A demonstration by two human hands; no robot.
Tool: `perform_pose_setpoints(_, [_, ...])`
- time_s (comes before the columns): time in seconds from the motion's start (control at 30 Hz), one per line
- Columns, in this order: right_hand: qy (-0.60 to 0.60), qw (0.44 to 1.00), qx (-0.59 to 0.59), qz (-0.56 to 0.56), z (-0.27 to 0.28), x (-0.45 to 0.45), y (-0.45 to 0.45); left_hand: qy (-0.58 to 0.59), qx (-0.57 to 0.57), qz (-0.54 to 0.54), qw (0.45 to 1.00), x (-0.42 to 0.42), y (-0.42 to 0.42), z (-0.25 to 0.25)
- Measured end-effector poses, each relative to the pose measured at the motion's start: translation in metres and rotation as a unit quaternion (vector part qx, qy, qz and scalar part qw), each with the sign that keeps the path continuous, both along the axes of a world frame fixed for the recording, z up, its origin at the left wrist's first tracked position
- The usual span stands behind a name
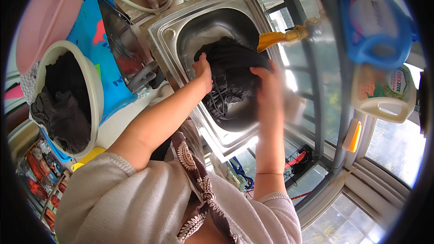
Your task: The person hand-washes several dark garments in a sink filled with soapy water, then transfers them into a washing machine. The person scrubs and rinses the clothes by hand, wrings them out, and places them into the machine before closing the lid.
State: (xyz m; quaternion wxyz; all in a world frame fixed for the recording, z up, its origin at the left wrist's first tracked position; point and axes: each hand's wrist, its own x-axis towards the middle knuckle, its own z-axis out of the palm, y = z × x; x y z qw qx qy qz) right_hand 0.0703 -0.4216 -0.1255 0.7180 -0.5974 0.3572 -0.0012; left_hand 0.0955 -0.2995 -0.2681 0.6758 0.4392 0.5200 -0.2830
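A wet black garment (234, 56) lies bunched in the stainless-steel sink (162, 51), with a thin dark cord looped across its near part. My left hand (203, 73) grips its left edge, with part of the fingers hidden by the cloth. On the right side, my right hand (266, 76) holds the same garment, its thumb on top; the hand and forearm are blurred. Above the right of the basin points a tap with a yellow sleeve (276, 39). Some greyish water (191, 49) shows on the basin floor.
A pale plastic basin (96, 88) of dark clothes (66, 115) stands left, beside a pink basin (51, 17) and a blue patterned cover (112, 84). A blue detergent bottle (373, 30), a cream bottle (383, 98) and a yellow-white brush-like item (352, 135) are along the window ledge at right.
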Motion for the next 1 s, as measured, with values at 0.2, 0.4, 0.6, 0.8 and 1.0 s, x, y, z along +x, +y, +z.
perform_pose_setpoints(0.2, [-0.008,0.980,0.197,-0.032,0.043,-0.021,-0.014,0.101,-0.208,0.150,0.961,-0.051,-0.021,0.028])
perform_pose_setpoints(0.4, [-0.010,0.956,0.286,-0.060,0.079,-0.033,0.004,-0.059,-0.605,0.107,0.787,-0.072,-0.027,0.074])
perform_pose_setpoints(0.6, [-0.019,0.884,0.444,-0.145,0.070,-0.054,0.022,-0.203,-0.654,0.161,0.711,-0.036,-0.019,0.108])
perform_pose_setpoints(0.8, [0.004,0.949,0.312,-0.039,0.040,-0.088,-0.010,-0.099,-0.656,0.067,0.745,-0.009,-0.029,0.098])
perform_pose_setpoints(1.0, [0.041,0.987,0.043,0.152,0.048,-0.090,-0.023,-0.160,-0.429,-0.087,0.885,-0.018,-0.036,0.108])
